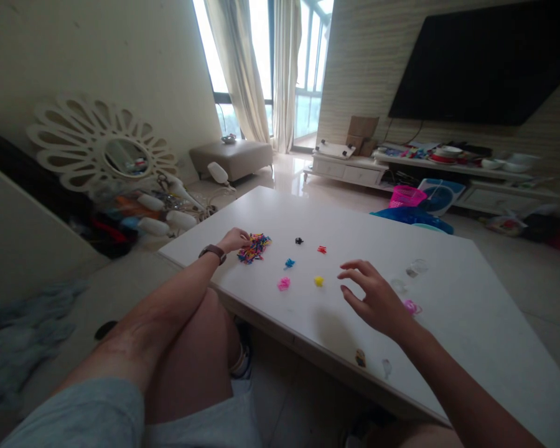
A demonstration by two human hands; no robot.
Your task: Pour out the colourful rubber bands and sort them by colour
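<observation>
A mixed pile of small, thin coloured pieces (pixel 256 249) lies on the white table (pixel 354 230). At the pile's left edge my left hand (pixel 233 241) touches it with fingers bent together; whatever is between the fingertips is too small to make out. To the right, sorted by colour, sit a black heap (pixel 299 241), a red heap (pixel 322 249), a blue heap (pixel 289 264), a yellow heap (pixel 318 282) and a pink heap (pixel 284 284). My right hand (pixel 371 302) hovers right of the yellow heap, fingers apart and holding nothing.
Clear plastic items (pixel 416 267) and a pink item (pixel 411 307) lie beyond my right forearm. A small brown and yellow object (pixel 360 358) is near the table's front edge, beside a clear piece (pixel 387 367). A pink basket (pixel 407 196) stands on the floor behind.
</observation>
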